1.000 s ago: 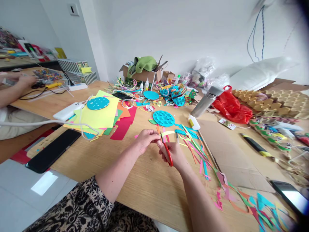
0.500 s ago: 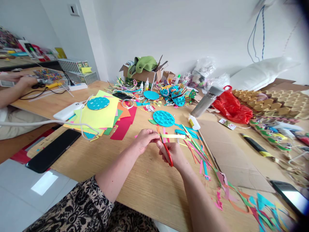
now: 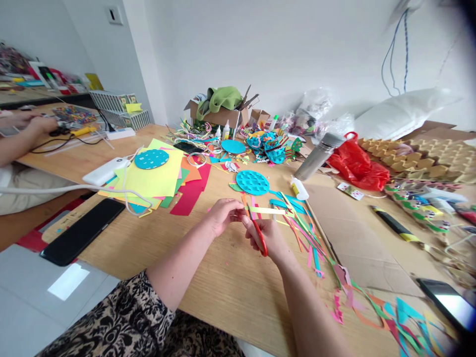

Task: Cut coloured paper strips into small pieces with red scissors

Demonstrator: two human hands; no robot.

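Observation:
My right hand [image 3: 265, 237] is closed round the red handles of a pair of scissors [image 3: 259, 235], whose blades point up and away from me. A narrow pale yellow paper strip [image 3: 269, 211] runs sideways past the blades. My left hand [image 3: 225, 216] is pinched at the strip's left end, right beside the scissors; its fingertips are partly hidden. Just beyond both hands lies a blue paper oval [image 3: 252, 182] with a pattern of raised pieces. To the right of my hands, loose coloured paper strips [image 3: 303, 230] lie in a tangle on the wooden table [image 3: 223, 292].
Yellow paper sheets [image 3: 156, 178] with another blue oval [image 3: 151, 159] lie to the left, near a black phone [image 3: 84, 230]. A glue bottle [image 3: 298, 188], steel flask [image 3: 320, 156] and cardboard sheet [image 3: 357, 238] are on the right. A co-worker's hands [image 3: 33, 126] are at far left.
My left fingers have shifted very slightly beside the blades, and the yellow strip has dipped a little. The scissors stay almost in place. The co-worker's hands have moved slightly.

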